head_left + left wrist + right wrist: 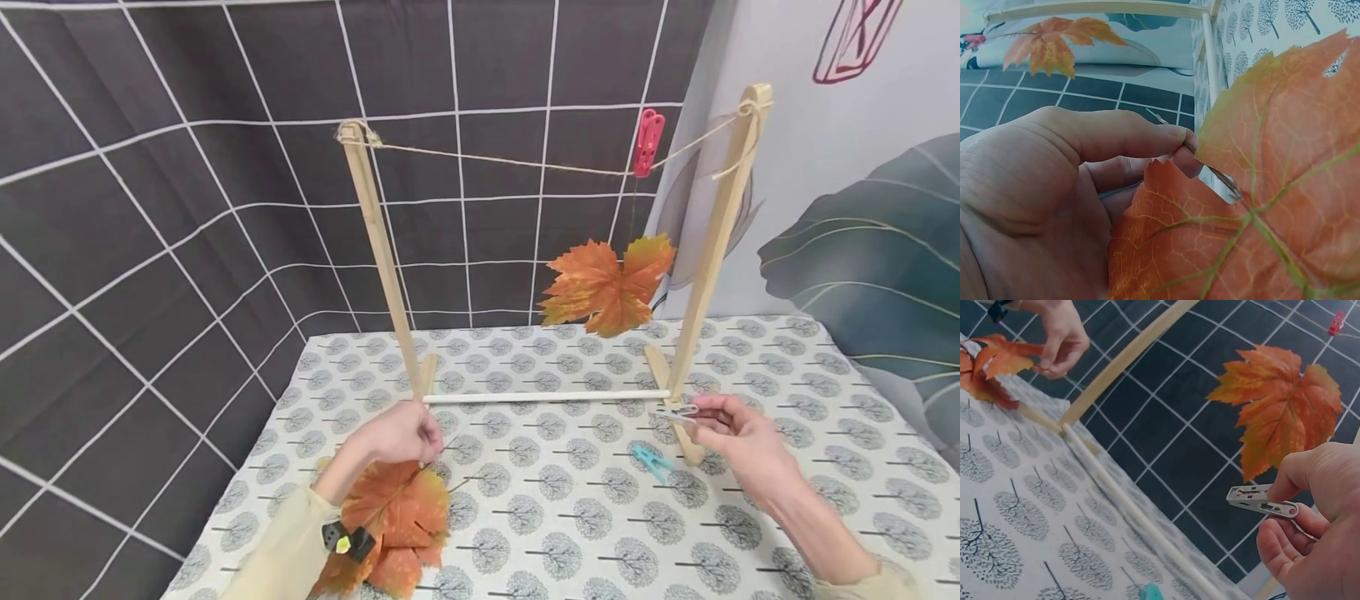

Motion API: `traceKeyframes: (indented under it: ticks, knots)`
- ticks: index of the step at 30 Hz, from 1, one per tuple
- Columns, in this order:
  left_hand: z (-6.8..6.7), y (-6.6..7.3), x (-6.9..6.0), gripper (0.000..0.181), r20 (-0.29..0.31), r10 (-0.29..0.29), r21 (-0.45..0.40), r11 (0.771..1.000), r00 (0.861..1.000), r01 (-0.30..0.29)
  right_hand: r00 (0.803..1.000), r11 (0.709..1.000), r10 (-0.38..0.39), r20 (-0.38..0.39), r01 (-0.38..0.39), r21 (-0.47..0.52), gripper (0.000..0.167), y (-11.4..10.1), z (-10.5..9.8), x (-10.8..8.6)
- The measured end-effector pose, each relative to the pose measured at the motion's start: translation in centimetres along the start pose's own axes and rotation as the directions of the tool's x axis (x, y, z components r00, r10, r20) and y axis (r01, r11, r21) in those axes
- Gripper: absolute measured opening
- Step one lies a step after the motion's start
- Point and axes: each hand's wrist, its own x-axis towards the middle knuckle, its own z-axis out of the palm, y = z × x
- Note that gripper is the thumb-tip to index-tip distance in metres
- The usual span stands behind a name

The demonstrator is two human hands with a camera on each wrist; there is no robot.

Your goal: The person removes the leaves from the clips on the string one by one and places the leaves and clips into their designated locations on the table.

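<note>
My left hand [405, 433] pinches the thin stem of an orange artificial maple leaf [1235, 244] between thumb and forefinger. More orange leaves [397, 567] lie on the cloth beneath that wrist. Between the thumb and fingers of my right hand [742, 442] is a whitish-grey clothespin [1263, 500], held near the right post's foot. From the twine [510, 161] hangs another maple leaf [609, 287], its stem under a red clothespin [648, 143]. A turquoise clothespin [652, 462] lies on the cloth, left of my right hand.
Two upright wooden posts [382, 250] carry the twine, and a white rod [547, 397] joins them low down. The table wears a tree-print cloth [570, 533]. Dark checked fabric [225, 208] hangs behind and to the left; a pale leaf-patterned curtain [862, 250] is at the right.
</note>
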Motion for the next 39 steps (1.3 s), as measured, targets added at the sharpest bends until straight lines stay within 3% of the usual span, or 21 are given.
traceKeyframes:
  ticks: [5, 10, 16, 25, 33, 39]
  knots:
    - [0.1, -0.1, -0.4, 0.012, 0.015, 0.005, -0.008, 1.000, 1.000, -0.005, 1.000, 1.000, 0.007, -0.004, -0.007, -0.011, 0.039, 0.5, 0.5, -0.5]
    - [0.3, 0.1, -0.1, 0.011, 0.017, -0.041, 0.004, 0.999, 0.999, 0.041, 1.000, 0.998, 0.020, -0.007, -0.020, 0.052, 0.036, 0.8, 0.5, -0.7]
    - [0.8, 0.0, 0.0, 0.012, 0.006, -0.087, 0.032, 0.996, 0.996, 0.087, 0.998, 0.998, 0.062, -0.001, -0.062, -0.031, 0.046, 1.2, 0.7, -1.2]
    - [1.2, -0.5, -0.4, 0.012, -0.025, -0.098, 0.061, 0.993, 0.995, 0.099, 0.996, 0.996, 0.084, 0.002, -0.084, -0.016, 0.047, 1.7, 1.7, -1.7]
    - [2.0, -0.2, -0.6, 0.011, -0.050, -0.125, 0.121, 0.984, 0.991, 0.131, 0.991, 0.985, 0.127, -0.031, -0.129, -0.114, 0.051, 2.3, 2.0, -2.5]
    - [2.2, -0.5, -0.4, 0.010, -0.058, -0.170, 0.145, 0.974, 0.984, 0.177, 0.988, 0.981, 0.155, -0.007, -0.154, -0.117, 0.054, 2.5, 2.0, -2.6]
